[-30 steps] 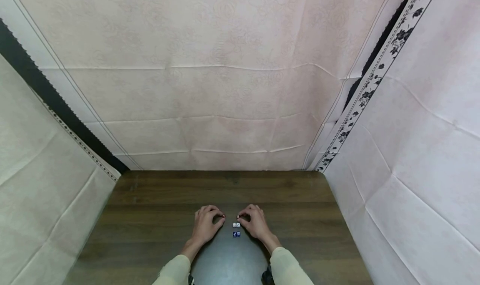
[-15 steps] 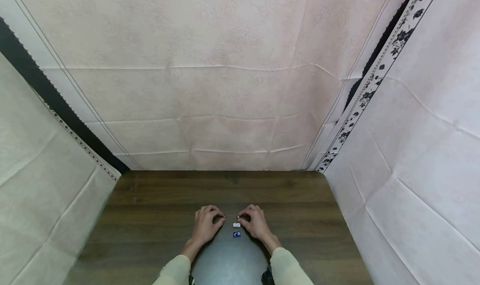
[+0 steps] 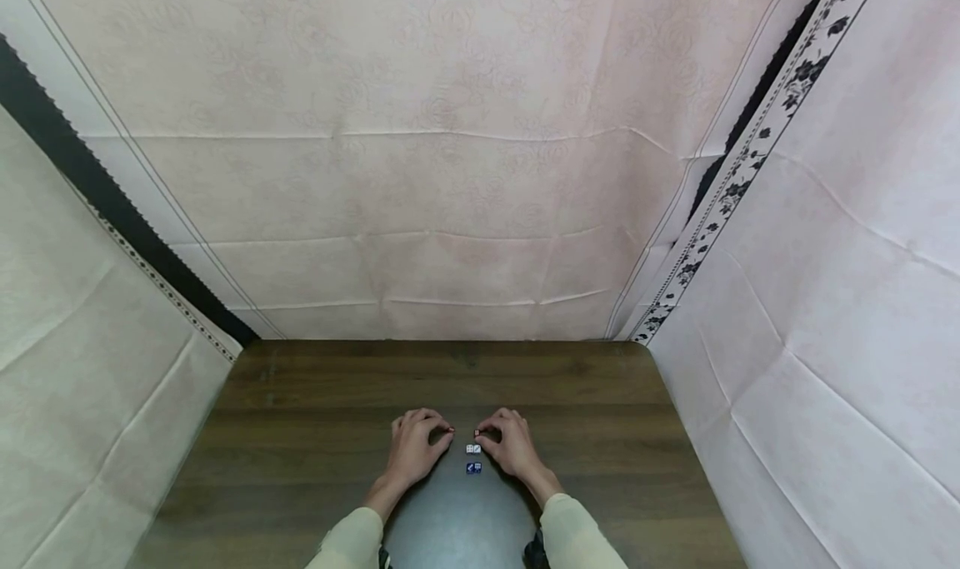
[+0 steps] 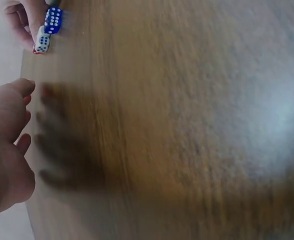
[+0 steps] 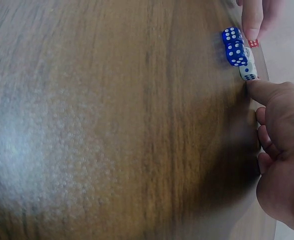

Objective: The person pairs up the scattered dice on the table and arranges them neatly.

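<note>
My left hand (image 3: pixel 414 446) pinches a red die (image 5: pixel 253 43) between thumb and fingertip, just left of the dice in the middle of the table. Opposite it, my right hand (image 3: pixel 512 446) holds another red die (image 3: pixel 476 432) at its fingertips; the right thumb comes close to the white dice. Two white dice (image 3: pixel 473 449) sit side by side between the hands. Nearer the body, two blue dice (image 3: pixel 473 468) with white dots form a second pair. In the left wrist view the white dice (image 4: pixel 42 41) mostly hide the right hand's red die.
The dice stand on a brown wood-grain table (image 3: pixel 300 469) with a glossy patch of light toward its front. Pale patterned cloth (image 3: pixel 480 177) hangs behind the far edge. More cloth (image 3: pixel 847 302) hangs along the right side.
My left hand has shifted slightly to the right with its red die, narrowing the gap to the right hand. The right hand and the white and blue dice stay in place.
</note>
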Demonstrator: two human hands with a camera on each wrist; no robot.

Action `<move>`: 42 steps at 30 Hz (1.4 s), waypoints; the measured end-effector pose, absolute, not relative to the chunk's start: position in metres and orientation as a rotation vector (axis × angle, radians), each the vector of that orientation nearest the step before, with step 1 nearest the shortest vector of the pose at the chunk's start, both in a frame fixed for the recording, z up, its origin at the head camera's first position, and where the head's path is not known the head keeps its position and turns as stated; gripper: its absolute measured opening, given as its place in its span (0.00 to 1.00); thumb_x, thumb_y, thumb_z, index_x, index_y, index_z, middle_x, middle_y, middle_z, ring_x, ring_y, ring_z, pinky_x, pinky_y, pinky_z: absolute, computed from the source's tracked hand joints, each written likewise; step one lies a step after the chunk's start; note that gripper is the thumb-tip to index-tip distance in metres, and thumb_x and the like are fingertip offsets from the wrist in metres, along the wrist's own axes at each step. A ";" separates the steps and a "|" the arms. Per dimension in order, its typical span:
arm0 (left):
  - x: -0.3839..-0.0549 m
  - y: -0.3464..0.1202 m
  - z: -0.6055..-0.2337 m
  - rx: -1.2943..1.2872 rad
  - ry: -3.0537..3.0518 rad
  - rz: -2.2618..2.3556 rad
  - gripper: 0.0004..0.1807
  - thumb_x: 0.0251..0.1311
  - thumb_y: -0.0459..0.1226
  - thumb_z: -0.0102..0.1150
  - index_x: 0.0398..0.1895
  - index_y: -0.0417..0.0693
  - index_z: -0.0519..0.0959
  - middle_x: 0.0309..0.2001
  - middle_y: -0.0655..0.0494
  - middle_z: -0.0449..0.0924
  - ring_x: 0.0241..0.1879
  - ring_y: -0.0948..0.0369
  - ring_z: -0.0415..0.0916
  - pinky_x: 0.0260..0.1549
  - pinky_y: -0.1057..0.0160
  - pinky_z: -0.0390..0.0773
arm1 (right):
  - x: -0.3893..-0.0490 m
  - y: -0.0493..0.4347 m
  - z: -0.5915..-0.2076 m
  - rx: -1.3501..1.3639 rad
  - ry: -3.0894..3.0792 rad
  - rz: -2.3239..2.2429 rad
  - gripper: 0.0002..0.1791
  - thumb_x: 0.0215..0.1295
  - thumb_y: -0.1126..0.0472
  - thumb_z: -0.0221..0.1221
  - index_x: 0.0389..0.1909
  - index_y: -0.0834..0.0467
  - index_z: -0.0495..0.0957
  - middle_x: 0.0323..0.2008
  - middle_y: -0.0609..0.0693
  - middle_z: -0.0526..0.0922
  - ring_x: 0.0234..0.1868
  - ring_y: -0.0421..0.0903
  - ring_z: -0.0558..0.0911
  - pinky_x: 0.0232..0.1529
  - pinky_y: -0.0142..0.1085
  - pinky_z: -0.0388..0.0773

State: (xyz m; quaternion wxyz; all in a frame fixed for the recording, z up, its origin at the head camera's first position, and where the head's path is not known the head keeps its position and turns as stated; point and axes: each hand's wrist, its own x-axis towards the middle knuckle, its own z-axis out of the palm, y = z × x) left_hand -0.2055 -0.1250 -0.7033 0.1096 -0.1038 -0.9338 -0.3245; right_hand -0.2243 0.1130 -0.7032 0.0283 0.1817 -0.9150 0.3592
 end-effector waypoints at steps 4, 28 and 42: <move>-0.207 -0.119 -0.701 -0.331 -2.738 -0.940 0.02 0.69 0.43 0.81 0.40 0.59 0.94 0.49 0.58 0.90 0.57 0.49 0.82 0.64 0.34 0.70 | -0.225 0.113 -0.703 0.564 -2.820 1.109 0.05 0.73 0.58 0.77 0.46 0.50 0.94 0.45 0.47 0.88 0.47 0.47 0.82 0.57 0.48 0.73; -0.217 -0.098 -0.703 -0.429 -2.827 -0.935 0.04 0.72 0.44 0.78 0.45 0.59 0.94 0.51 0.57 0.91 0.55 0.52 0.81 0.61 0.35 0.70 | -0.225 0.114 -0.704 0.555 -2.841 1.106 0.07 0.74 0.56 0.76 0.49 0.51 0.94 0.46 0.47 0.88 0.48 0.48 0.82 0.57 0.49 0.73; -0.217 -0.097 -0.700 -0.420 -2.839 -0.977 0.04 0.72 0.42 0.78 0.45 0.56 0.95 0.51 0.55 0.89 0.55 0.50 0.79 0.62 0.33 0.67 | -0.225 0.114 -0.704 0.566 -2.835 1.092 0.07 0.74 0.56 0.76 0.49 0.52 0.94 0.46 0.48 0.87 0.49 0.49 0.82 0.57 0.50 0.74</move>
